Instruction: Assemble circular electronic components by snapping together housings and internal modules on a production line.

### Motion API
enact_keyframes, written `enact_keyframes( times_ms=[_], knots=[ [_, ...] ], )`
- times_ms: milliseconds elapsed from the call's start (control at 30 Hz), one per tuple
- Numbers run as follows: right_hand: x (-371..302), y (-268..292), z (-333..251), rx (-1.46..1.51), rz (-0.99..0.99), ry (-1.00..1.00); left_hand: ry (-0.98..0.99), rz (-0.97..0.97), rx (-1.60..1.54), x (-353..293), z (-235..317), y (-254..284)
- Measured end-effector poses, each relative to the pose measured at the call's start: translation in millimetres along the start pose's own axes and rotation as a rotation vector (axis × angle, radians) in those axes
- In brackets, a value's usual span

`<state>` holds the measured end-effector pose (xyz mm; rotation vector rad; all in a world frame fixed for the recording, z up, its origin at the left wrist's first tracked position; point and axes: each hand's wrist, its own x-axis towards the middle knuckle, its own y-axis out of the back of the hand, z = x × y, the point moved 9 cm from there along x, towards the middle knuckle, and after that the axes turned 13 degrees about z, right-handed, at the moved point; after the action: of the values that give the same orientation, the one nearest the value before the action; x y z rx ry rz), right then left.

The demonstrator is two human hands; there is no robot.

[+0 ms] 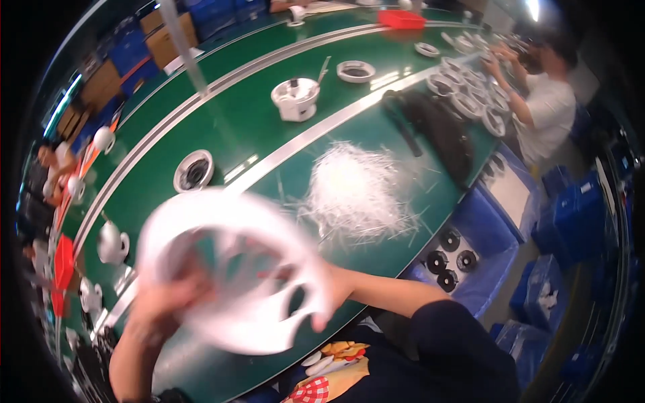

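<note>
Both my hands grip a large white plastic housing (245, 332), a hollow rounded shell with a wide round opening and smaller cut-outs, smeared by motion. My left hand (161, 295) closes on its left side, the fingers reaching into the opening. My right hand (330, 292) holds the right side by a notched edge; part of that hand is hidden behind the shell. The housing is raised over the green worktable (208, 376). Beyond it lies a heap of thin white strips (353, 191), apart from both hands.
A green conveyor (248, 114) runs past the worktable, carrying a white pot-shaped unit (295, 101) and white rings with dark centres (195, 171). A black bag (437, 131) lies beyond the heap. At right, a blue bin (484, 289) holds black discs; another person (547, 107) handles white rings.
</note>
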<state>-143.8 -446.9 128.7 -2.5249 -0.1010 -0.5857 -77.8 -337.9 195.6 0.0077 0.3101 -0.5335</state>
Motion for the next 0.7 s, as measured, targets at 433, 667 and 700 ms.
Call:
enact_keyframes(
  times_ms=[433, 667, 700],
  knots=[
    [17, 331, -110, -0.026, 0.962, 0.188, -0.611, 0.142, 0.150, 327, -69, -272],
    [32, 397, -110, -0.629, 1.320, 0.075, -0.660, 0.125, 0.698, 371, -81, -287],
    [30, 407, -111, -0.631, 1.325, 0.069, -0.653, 0.122, 0.697, 378, -89, -292]
  ],
)
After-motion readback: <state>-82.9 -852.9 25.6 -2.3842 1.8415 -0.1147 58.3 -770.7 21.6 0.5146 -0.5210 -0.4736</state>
